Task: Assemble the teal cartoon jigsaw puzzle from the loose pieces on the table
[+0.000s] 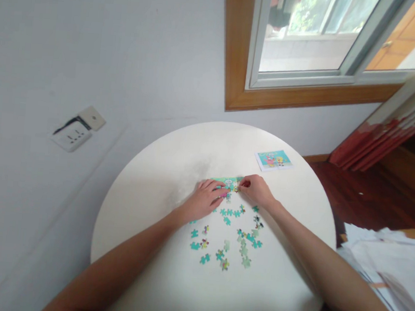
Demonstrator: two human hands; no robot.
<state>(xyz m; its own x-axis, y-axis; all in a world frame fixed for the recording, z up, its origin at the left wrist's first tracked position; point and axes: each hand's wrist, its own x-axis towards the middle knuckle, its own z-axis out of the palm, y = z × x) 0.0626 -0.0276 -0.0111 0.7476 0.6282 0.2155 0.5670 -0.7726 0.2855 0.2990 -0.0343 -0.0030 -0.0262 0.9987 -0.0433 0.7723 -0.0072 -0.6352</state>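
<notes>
A joined strip of teal jigsaw pieces (228, 181) lies near the middle of a round white table (178, 162). My left hand (205, 200) rests on the strip's left end, fingers curled and pressing down. My right hand (257, 189) sits at the strip's right end, fingers pinched on a small jigsaw piece (240, 183). Several loose teal pieces (229, 235) are scattered on the table just in front of both hands.
A small picture card (274, 160) showing cartoon figures lies at the table's far right. A wall socket (71, 136) is on the white wall to the left. A wood-framed window (311, 53) is above. White papers (383, 263) lie to the right over dark wooden floor.
</notes>
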